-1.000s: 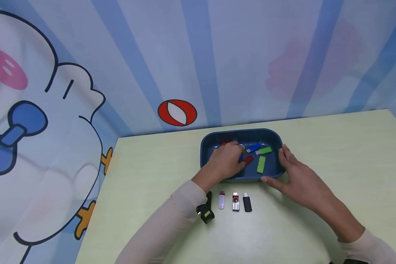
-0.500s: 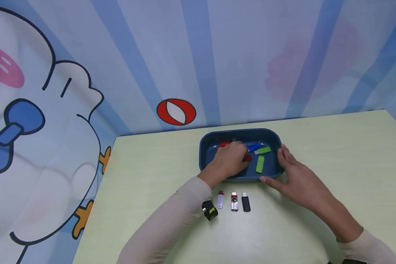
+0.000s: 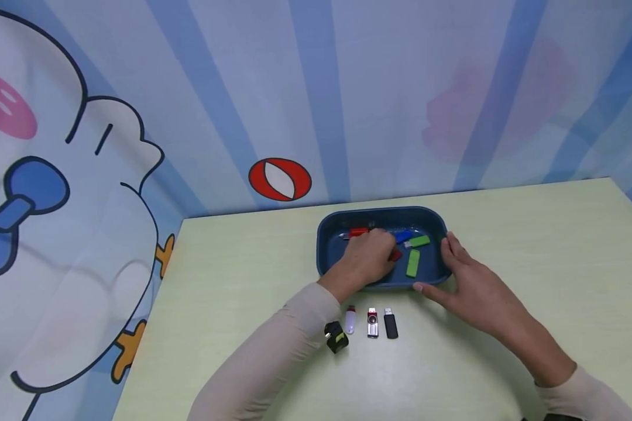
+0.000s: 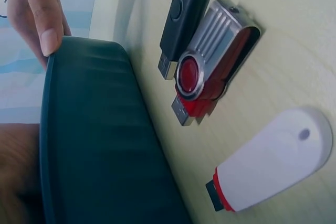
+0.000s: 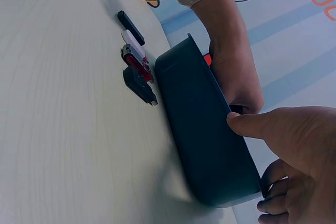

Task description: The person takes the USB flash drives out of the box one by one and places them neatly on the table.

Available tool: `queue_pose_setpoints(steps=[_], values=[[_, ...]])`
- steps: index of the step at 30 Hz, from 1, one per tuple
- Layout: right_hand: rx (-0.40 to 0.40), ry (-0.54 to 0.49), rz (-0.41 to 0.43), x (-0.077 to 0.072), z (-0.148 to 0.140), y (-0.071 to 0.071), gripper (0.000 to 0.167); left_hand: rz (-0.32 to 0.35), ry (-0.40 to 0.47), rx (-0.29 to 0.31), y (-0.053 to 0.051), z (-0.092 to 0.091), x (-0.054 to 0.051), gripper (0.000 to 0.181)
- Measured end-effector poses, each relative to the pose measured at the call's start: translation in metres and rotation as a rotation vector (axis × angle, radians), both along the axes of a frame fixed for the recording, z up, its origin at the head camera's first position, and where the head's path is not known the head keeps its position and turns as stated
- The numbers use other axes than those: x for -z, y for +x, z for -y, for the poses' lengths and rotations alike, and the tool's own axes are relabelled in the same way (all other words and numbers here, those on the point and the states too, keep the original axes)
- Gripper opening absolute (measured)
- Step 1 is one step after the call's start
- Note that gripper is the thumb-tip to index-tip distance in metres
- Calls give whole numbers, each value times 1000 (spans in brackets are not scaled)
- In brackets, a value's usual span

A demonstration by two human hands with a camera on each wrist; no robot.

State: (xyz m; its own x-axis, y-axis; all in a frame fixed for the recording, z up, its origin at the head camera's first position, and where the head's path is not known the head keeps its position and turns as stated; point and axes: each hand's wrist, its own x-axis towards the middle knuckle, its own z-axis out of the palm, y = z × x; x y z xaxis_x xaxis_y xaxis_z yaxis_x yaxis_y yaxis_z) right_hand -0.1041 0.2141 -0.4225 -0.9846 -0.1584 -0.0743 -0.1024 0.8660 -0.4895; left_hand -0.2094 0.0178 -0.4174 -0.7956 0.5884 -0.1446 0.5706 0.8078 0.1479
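Note:
In the head view the left hand reaches down into the dark blue tray; its fingertips and anything between them are hidden. Beside it lie a dark red stick, a blue one, two green ones and a red item. The right hand holds the tray's right front corner, thumb at the front rim, fingers at the right end. In front of the tray stand out a white stick, a red-and-silver stick and a black stick on the table.
The right wrist view shows another black stick beyond the white one, near the left sleeve. A black wrist device hangs under the left forearm. Behind the pale table rises a printed blue backdrop.
The left hand has shifted a little right inside the tray, uncovering more of the red item and covering part of the dark red stick. The right hand keeps its hold.

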Motion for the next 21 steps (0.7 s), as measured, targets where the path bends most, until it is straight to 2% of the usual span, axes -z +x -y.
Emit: queue_pose_setpoints(steps=[9, 15, 21], values=[[-7, 0, -6, -3, 0, -1, 110, -22, 17, -8, -1, -1, 1, 28], [-6, 9, 5, -1, -2, -1, 112, -5, 33, 8, 2, -1, 2, 20], [-5, 10, 2, -2, -2, 0, 111, -27, 45, 10, 4, 0, 0, 25]])
